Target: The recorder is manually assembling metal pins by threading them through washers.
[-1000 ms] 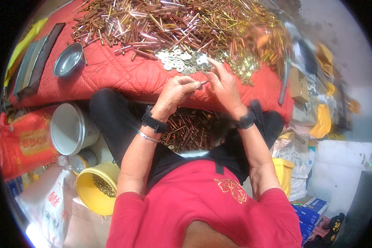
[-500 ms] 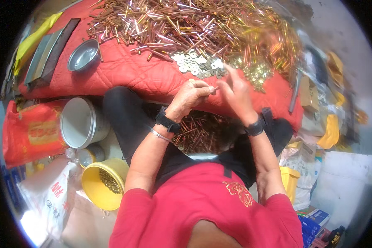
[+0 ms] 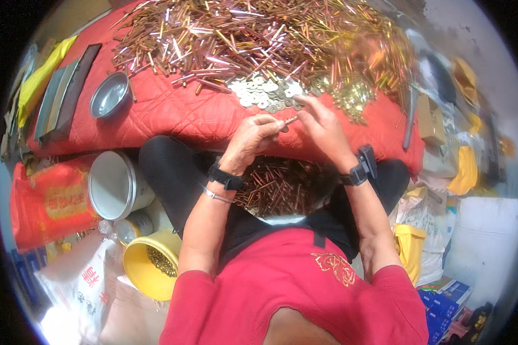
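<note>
The fingers of the left hand (image 3: pixel 247 141) pinch one small slender rod (image 3: pixel 291 119) at the centre of the frame, its free end toward the right hand (image 3: pixel 329 131). That hand's fingers are slightly parted, the index reaching to the edge of the washers; whether they grip anything I cannot tell.

Just above lies one heap of silvery washers (image 3: pixel 258 92), too many to count, with one heap of small gold-coloured pieces (image 3: pixel 355 98) to its right. One big heap of coppery rods (image 3: pixel 224 46) fills the top; another, darker heap of rods (image 3: pixel 279 187) sits between the knees. One metal bowl (image 3: pixel 110 99) stands at upper left.

The surface is a red quilted cloth (image 3: pixel 178 121). Around it, at left, are one red bag (image 3: pixel 60 198), one pale bucket (image 3: pixel 110 187) and one yellow bucket (image 3: pixel 137 269) with small brassy pieces inside; blue boxes (image 3: pixel 440 313) are at lower right.
</note>
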A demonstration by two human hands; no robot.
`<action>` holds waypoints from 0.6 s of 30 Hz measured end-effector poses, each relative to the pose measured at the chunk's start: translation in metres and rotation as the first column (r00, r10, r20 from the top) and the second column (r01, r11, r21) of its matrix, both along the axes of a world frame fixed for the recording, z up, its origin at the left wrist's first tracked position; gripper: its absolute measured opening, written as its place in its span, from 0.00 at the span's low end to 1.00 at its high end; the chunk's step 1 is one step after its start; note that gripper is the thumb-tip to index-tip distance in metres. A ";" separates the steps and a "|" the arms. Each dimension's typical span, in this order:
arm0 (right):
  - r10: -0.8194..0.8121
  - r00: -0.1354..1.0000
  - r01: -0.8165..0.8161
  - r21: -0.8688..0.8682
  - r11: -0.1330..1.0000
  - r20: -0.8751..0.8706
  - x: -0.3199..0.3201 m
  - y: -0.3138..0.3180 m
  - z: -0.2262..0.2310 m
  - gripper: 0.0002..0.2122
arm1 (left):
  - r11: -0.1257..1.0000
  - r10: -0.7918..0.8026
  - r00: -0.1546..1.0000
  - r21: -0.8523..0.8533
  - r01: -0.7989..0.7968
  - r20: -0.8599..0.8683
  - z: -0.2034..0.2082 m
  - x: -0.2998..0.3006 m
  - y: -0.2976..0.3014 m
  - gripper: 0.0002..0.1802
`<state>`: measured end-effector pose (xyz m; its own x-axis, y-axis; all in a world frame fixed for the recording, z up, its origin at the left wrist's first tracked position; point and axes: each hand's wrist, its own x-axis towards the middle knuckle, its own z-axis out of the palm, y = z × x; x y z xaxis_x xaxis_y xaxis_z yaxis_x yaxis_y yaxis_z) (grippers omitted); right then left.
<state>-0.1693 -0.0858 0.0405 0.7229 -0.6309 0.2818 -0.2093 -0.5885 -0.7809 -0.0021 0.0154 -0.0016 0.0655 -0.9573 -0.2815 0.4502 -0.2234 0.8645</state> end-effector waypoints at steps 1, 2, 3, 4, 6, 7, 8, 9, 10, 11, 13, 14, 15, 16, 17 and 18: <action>-0.037 0.999 0.036 0.026 0.999 0.039 0.001 0.002 0.001 0.18 | 1.000 -0.002 1.000 0.006 0.002 0.002 0.003 0.001 0.001 0.10; 0.003 0.999 0.002 -0.160 0.987 0.032 0.003 -0.001 0.000 0.17 | 1.000 -0.005 1.000 0.012 0.005 0.004 0.004 0.001 0.000 0.10; 0.036 0.999 -0.029 -0.183 0.983 0.033 0.002 -0.001 -0.001 0.16 | 1.000 -0.007 1.000 0.009 0.006 0.019 0.003 -0.001 -0.001 0.10; 0.071 0.997 -0.062 -0.208 0.976 0.036 0.002 -0.001 -0.003 0.16 | 1.000 -0.005 0.999 0.005 0.005 0.037 0.002 -0.003 -0.002 0.10; 0.110 0.991 -0.099 -0.135 0.986 0.079 0.002 -0.001 -0.010 0.15 | 0.998 -0.055 0.995 -0.012 0.056 0.078 0.005 -0.002 -0.002 0.10; 0.079 0.996 -0.076 -0.064 0.995 0.043 0.002 0.000 -0.011 0.14 | 0.998 -0.061 0.993 -0.008 0.062 0.098 0.002 -0.004 -0.002 0.10; 0.053 0.999 -0.053 0.006 0.999 0.006 0.001 0.002 -0.011 0.14 | 0.998 -0.066 0.991 -0.004 0.067 0.117 -0.003 -0.006 -0.003 0.11; 0.030 0.999 -0.028 0.076 0.997 -0.033 0.000 0.002 -0.012 0.14 | 0.998 -0.069 0.988 0.000 0.070 0.137 -0.005 -0.007 -0.003 0.11; 0.043 0.998 -0.038 0.135 0.990 -0.035 -0.003 0.000 -0.015 0.13 | 0.993 -0.035 0.952 -0.098 0.068 0.304 -0.005 -0.010 -0.003 0.12; 0.058 0.998 -0.051 0.194 0.980 -0.035 -0.005 -0.004 -0.020 0.13 | 0.977 0.017 0.889 -0.196 0.082 0.457 -0.005 -0.015 -0.002 0.12; 0.050 0.995 -0.028 0.253 0.967 -0.082 -0.010 -0.015 -0.020 0.13 | 0.915 0.139 0.717 -0.366 0.171 0.683 0.001 -0.013 -0.004 0.12; 0.027 0.991 0.006 0.251 0.968 -0.130 -0.014 -0.022 -0.015 0.13 | 0.870 0.203 0.621 -0.430 0.240 0.757 0.009 -0.006 -0.005 0.12; 0.006 0.984 0.039 0.248 0.968 -0.178 -0.013 -0.030 -0.012 0.13 | 0.820 0.275 0.517 -0.478 0.315 0.811 0.015 0.000 -0.005 0.12; -0.160 0.965 0.208 0.236 0.949 -0.208 -0.008 -0.035 -0.004 0.12 | 0.888 0.242 0.629 -0.430 0.163 0.739 0.018 0.002 -0.003 0.10; -0.161 0.985 0.159 -0.041 0.986 -0.065 -0.006 -0.050 -0.010 0.11 | 0.919 0.306 0.741 -0.387 -0.067 0.598 0.020 0.002 -0.006 0.09; -0.223 0.974 0.217 -0.119 0.969 -0.041 -0.004 -0.064 -0.016 0.12 | 0.919 0.377 0.656 -0.354 -0.175 0.654 0.020 0.011 -0.011 0.09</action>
<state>-0.1733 -0.1493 0.0247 0.5860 -0.7422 0.3252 -0.3832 -0.6075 -0.6958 0.0090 0.0047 0.0180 0.4173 -0.8880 0.1934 -0.3006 0.0659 0.9515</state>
